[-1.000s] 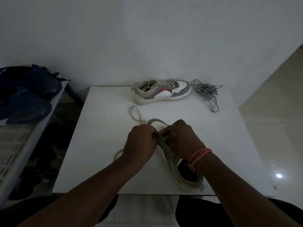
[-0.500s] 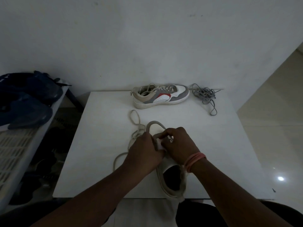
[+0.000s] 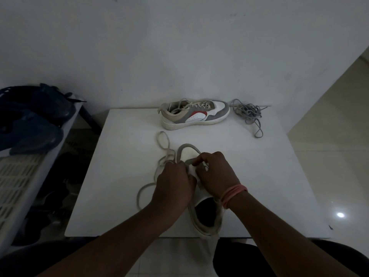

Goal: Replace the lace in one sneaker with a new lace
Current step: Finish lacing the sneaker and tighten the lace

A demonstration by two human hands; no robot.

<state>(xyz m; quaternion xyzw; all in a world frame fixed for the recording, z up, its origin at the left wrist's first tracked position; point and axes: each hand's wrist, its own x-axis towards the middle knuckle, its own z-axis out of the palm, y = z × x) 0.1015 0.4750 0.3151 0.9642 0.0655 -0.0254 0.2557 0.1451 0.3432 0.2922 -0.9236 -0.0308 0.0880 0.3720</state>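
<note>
White counter point(image 3: 123, 176) carries a second sneaker point(image 3: 194, 114) at its far edge, on its side, with a bundle of grey lace point(image 3: 247, 113) just beside its toe. Dark blue shoes point(image 3: 30, 120) lie on a rack at left. Near sneaker point(image 3: 205, 218) sits at the front edge, its forepart hidden by both hands. Left hand point(image 3: 172, 185), fingers curled, appears to grip the beige lace point(image 3: 165, 148), though the contact itself is hidden; right hand point(image 3: 216, 174) pinches a lace section at the eyelets. Loose lace loops trail leftward. Compared with a second ago, the near sneaker has turned its heel opening toward the viewer.
</note>
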